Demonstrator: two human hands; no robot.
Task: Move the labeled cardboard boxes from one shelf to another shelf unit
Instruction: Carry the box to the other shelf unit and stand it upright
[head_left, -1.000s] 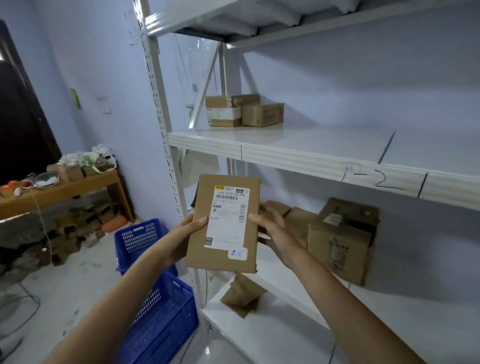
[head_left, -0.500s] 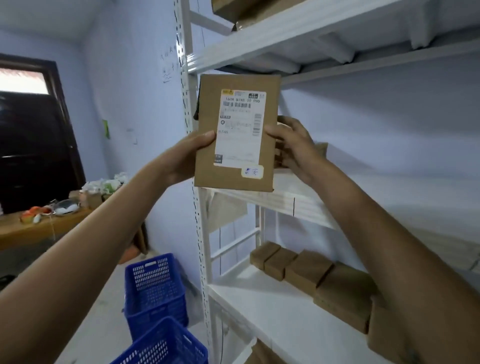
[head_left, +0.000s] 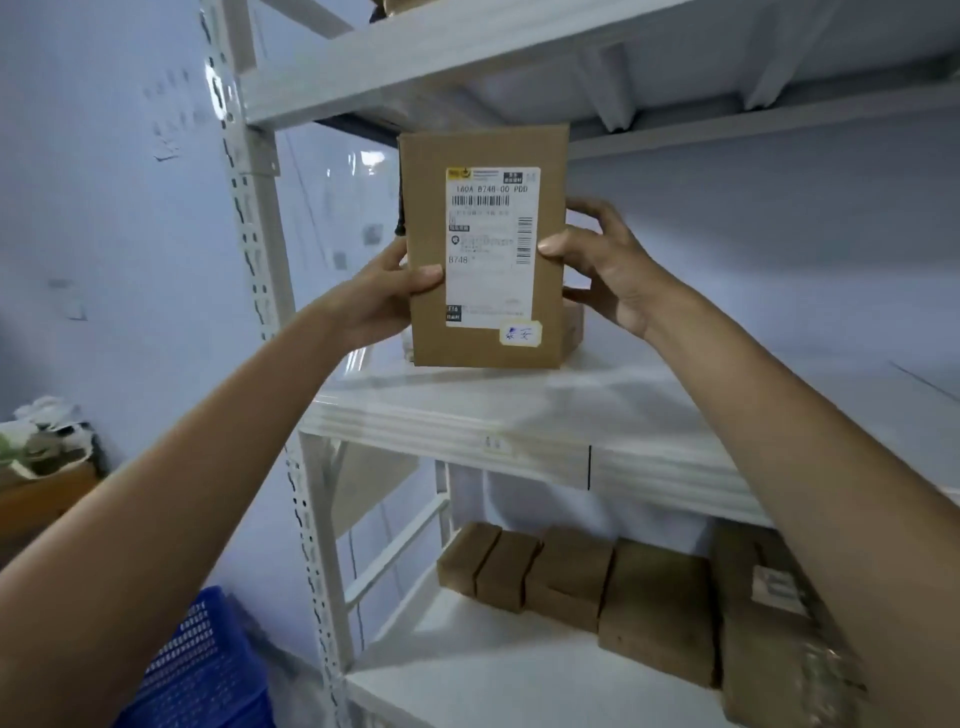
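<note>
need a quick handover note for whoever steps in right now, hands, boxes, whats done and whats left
Left hand and right hand both grip the labeled box, upright, label facing the camera.
The box is at the middle shelf; whether its bottom edge touches the shelf cannot be told.
A row of brown boxes sits on the lower shelf.
Done: box brought to the shelf.
Left: set it down, release, fetch the next.

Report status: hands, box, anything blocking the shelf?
Left hand and right hand gripping labeled box upright at middle shelf. Another box directly behind.
</note>
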